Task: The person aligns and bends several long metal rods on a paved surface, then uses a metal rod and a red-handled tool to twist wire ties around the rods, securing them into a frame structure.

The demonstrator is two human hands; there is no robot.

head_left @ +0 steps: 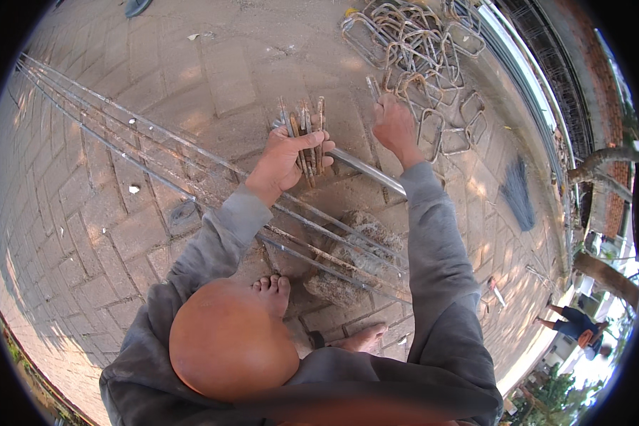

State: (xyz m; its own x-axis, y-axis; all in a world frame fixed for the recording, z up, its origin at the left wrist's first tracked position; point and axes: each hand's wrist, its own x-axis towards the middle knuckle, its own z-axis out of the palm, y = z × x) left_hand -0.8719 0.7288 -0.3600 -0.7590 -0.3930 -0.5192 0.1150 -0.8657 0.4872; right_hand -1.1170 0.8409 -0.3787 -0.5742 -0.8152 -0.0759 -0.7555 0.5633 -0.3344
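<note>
Long metal rods (pixel 194 198) are slanting from the far left across the paved ground (pixel 142 71), passing under the person's left forearm and over a rough stone (pixel 334 290) near the bare feet (pixel 271 287). The left hand (pixel 284 160) is gripping a small bunch of short rusty bars (pixel 321 117), its thumb lying across them and its fingers curling round behind, while the bars are standing uneven at their ends above the ground. Just right of it, a silvery pipe (pixel 366 169) is running down toward the right sleeve. The right hand (pixel 394 128) is closing in a fist around a slim metal piece (pixel 373 86), which is jutting out beyond the fingers. Beside and beyond this fist, bent rusty loops (pixel 422 53) are lying in a tangled heap. Farther right, a dark wire bundle (pixel 518 195) is resting on the paving, and another person (pixel 582 330) is standing well apart.
</note>
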